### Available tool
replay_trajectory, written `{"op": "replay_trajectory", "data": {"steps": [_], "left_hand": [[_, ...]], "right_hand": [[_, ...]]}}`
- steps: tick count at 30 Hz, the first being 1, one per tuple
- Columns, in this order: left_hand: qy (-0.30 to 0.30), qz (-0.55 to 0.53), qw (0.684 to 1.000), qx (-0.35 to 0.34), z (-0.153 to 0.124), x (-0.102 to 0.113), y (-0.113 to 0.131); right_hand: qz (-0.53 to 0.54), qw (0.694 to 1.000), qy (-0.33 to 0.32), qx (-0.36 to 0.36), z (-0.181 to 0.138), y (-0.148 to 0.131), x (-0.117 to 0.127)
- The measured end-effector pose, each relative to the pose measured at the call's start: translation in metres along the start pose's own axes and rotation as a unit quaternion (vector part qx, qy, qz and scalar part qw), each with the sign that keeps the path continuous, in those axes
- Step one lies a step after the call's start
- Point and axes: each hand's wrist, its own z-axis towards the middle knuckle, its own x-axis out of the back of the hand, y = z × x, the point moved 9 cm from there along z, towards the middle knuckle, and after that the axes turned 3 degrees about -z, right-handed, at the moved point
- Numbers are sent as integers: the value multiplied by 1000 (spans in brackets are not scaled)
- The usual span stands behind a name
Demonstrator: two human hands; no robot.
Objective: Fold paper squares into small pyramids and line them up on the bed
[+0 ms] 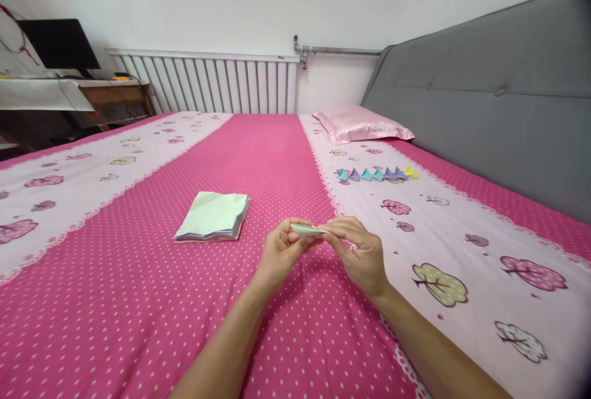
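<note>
A: What do we have in our hands?

B: We have a little folded paper (305, 231). It is pale green. Our left hand (280, 252) pinches one end, with thumb and fingers closed on it. Our right hand (361, 252) has its thumb and fingers closed on the other end.

A: Where are we holding it?

B: Right in front of us, over the pink, dotted part of the bed (152, 300).

A: What is past our left hand?

B: A pile of paper (213, 214), lying on the bed. Its top sheet is pale green too, and the edges look wavy.

A: And past our right hand?

B: We see a row of small folded shapes (366, 175), blue-green, purple and yellow. The yellow one is at the right end. Behind them, a pink pillow (362, 124) lies near the grey headboard (471, 103).
</note>
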Motion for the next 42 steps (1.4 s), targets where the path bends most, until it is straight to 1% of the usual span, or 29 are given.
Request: {"op": "replay_trajectory", "data": {"steps": [3, 6, 10, 14, 17, 20, 26, 29, 33, 38, 42], "left_hand": [[-6, -9, 1000, 27, 0, -3, -4], [-20, 33, 998, 42, -1, -6, -6], [-27, 82, 996, 39, -2, -6, -6], [-8, 112, 993, 35, -1, -2, -5], [10, 133, 991, 12, 0, 2, 0], [12, 135, 991, 3, 0, 2, 1], [21, 121, 992, 6, 0, 5, 1], [18, 125, 992, 1, 0, 4, 2], [-1, 129, 992, 1, -1, -1, 1], [-33, 126, 991, 26, -2, -5, -10], [-62, 141, 988, 16, -3, -7, -13]], "right_hand": [[-1, 1000, -3, -16, -1, 4, -1], [-3, 999, -15, -31, -2, 5, -2], [-2, 999, -18, -48, -2, 8, -2], [-6, 998, 5, -65, -4, 15, 1], [-4, 995, 41, -89, -6, 21, 7], [-7, 995, 55, -89, -6, 20, 10], [-18, 998, 42, -52, -3, 10, 10], [-15, 998, 15, -54, -1, 9, 7], [26, 998, -23, -53, 0, 5, 0], [30, 998, -35, -44, 2, 0, -3], [26, 997, -45, -54, 1, 3, -5]]}}
